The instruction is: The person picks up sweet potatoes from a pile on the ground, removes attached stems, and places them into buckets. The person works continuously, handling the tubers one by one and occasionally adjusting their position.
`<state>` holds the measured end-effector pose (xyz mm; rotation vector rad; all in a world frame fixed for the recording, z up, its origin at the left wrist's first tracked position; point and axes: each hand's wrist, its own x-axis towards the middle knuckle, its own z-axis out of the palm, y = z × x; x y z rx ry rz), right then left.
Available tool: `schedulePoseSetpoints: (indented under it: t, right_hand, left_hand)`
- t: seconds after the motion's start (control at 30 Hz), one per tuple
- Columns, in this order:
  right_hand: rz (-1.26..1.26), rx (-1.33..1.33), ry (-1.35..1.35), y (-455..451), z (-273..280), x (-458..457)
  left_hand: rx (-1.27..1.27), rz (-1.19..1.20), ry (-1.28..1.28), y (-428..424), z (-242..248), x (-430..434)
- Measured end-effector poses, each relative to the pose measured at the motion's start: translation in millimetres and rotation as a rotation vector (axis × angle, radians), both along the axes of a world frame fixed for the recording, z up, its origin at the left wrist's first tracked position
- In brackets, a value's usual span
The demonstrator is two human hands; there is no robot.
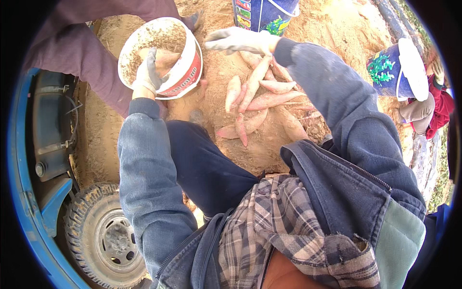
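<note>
My left hand (148,74), in a pale glove with grey fingers, reaches over the near rim of a white bucket (124,54) soiled with earth inside. A blurred sweet potato (168,59) shows just beyond its fingers; whether they touch it I cannot tell. My right hand (240,40), gloved alike, is held out flat with its fingers pointing left and nothing visible in it. Below that hand, several pinkish sweet potatoes (256,85) lie heaped on sandy soil (252,155). One small sweet potato (240,129) crosses a larger one at the near side of the heap.
A blue printed bucket (265,14) stands beyond my right hand; another blue bucket (388,70) is at right, near a person in red (438,104). A person's leg in purple trousers (97,68) is beside the white bucket. At left is a blue vehicle with a treaded wheel (108,234).
</note>
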<state>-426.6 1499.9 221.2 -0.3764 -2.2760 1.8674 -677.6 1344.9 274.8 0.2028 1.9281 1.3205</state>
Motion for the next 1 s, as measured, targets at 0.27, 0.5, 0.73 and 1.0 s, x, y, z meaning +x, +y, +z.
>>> schedulePoseSetpoints:
  t: [0.27,0.5,0.73,1.0]
  right_hand:
    - [-0.333,0.278,-0.644,52,-145,180]
    - [-0.546,-0.236,-0.516,27,-156,181]
    - [0.057,0.39,-0.577,-16,-159,191]
    - [-0.089,-0.29,-0.483,-49,-155,205]
  left_hand:
    - [-0.59,-1.075,0.323,19,-116,75]
    - [-0.163,-0.539,0.355,-23,-212,120]
    - [-0.186,-0.714,-0.069,10,-186,167]
    - [-0.137,-0.699,-0.372,-3,-187,209]
